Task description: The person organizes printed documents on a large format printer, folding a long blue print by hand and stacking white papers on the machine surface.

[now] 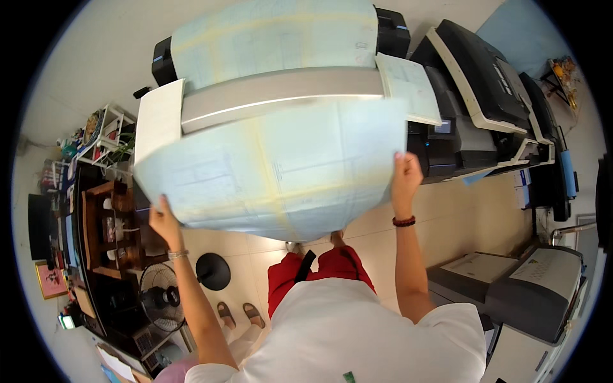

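A large pale blue sheet of paper (319, 147), yellowed along its fold lines and printed with faint line drawings, stretches between my hands. My left hand (166, 223) pinches its left edge. On the other side, my right hand (407, 172) grips the right edge, thumb on top. The near edge sags down between them. Just beyond lies the long silver bar (281, 96) of a wide-format machine. Behind that bar, more of the same kind of blue paper (274, 45) rises; whether it joins the sheet I hold cannot be seen.
A white panel (159, 121) flanks the silver bar at left. Black office machines (479, 76) stand at right, a grey printer (530, 287) lower right. A floor fan (159, 297), wooden chair (115, 223) and dark desk are at left. Another person's sandalled feet (239, 314) show on the tiled floor.
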Action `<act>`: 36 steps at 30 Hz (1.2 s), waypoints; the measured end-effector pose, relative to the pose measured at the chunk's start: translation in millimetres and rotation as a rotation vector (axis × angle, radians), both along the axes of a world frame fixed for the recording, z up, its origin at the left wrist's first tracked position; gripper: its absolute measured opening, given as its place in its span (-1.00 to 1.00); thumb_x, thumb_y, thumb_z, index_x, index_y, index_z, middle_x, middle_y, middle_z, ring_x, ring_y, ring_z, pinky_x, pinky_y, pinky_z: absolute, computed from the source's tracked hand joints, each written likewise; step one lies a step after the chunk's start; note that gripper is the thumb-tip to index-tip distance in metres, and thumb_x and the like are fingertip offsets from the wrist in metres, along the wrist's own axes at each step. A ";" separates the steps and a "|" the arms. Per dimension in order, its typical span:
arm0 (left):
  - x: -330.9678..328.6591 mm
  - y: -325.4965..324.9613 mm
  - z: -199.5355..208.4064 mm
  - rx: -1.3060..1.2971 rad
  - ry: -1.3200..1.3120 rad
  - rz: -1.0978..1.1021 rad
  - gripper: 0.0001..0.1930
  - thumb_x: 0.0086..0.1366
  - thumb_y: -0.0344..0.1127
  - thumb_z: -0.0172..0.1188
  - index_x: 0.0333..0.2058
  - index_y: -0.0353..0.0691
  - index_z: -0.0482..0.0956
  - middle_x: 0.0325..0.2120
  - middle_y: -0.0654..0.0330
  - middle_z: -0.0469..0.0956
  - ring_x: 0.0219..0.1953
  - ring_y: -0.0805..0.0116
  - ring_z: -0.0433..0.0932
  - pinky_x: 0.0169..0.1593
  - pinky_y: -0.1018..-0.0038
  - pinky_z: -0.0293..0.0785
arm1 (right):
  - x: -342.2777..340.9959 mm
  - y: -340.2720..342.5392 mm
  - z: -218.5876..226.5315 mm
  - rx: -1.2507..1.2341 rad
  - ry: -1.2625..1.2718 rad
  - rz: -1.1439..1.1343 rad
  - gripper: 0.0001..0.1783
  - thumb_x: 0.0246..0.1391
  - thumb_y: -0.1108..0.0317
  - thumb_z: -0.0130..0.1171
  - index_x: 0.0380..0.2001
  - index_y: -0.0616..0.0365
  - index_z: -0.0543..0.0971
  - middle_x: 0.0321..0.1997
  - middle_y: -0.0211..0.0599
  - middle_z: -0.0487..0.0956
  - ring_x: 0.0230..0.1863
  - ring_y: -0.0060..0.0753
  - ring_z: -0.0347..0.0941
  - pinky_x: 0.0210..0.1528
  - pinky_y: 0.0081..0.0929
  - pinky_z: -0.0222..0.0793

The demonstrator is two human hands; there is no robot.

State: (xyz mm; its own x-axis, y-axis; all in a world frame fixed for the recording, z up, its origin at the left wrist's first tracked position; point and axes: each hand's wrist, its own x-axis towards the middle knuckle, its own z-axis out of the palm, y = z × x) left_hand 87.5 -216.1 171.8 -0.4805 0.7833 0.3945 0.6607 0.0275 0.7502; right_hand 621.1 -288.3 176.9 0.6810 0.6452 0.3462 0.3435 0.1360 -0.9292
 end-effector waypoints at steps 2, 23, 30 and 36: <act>8.4 2.1 -52.6 -0.243 -0.147 -0.106 -0.60 0.31 -0.10 0.18 -0.46 -0.41 0.56 -0.71 0.36 0.38 -0.63 0.65 0.14 -0.57 0.57 0.12 | 10.0 -9.9 -46.8 -0.234 0.025 0.043 -0.71 0.19 0.23 0.16 -0.44 0.27 0.52 -0.63 -0.62 0.37 -0.56 -0.80 0.14 -0.53 -0.71 0.10; 24.5 130.0 -143.4 -0.384 -0.039 -0.310 -0.84 0.21 -0.38 0.23 -0.23 -0.18 0.67 -0.45 0.20 0.64 -0.45 0.48 0.54 -0.30 0.50 0.46 | 69.0 94.1 -144.5 -0.484 -0.188 0.070 -0.67 0.04 0.50 0.18 -0.07 0.05 0.56 -0.53 -0.11 0.57 -0.48 -0.16 0.51 -0.34 -0.32 0.42; 29.5 159.7 -147.5 -0.252 -0.055 -0.284 -0.83 0.21 -0.40 0.22 -0.22 -0.18 0.67 -0.44 0.20 0.65 -0.43 0.50 0.55 -0.28 0.52 0.46 | 67.5 122.7 -155.5 -0.462 -0.332 0.036 -0.72 0.04 0.47 0.17 -0.13 0.10 0.61 -0.55 -0.13 0.53 -0.53 -0.26 0.45 -0.36 -0.38 0.39; 34.3 174.8 -147.1 -0.256 -0.062 -0.302 -0.83 0.22 -0.40 0.21 -0.21 -0.18 0.67 -0.40 0.20 0.66 -0.37 0.50 0.56 -0.24 0.51 0.46 | 70.9 135.6 -158.0 -0.403 -0.436 0.020 -0.73 0.04 0.49 0.14 -0.15 0.11 0.62 -0.35 0.02 0.57 -0.31 0.00 0.50 -0.22 -0.24 0.43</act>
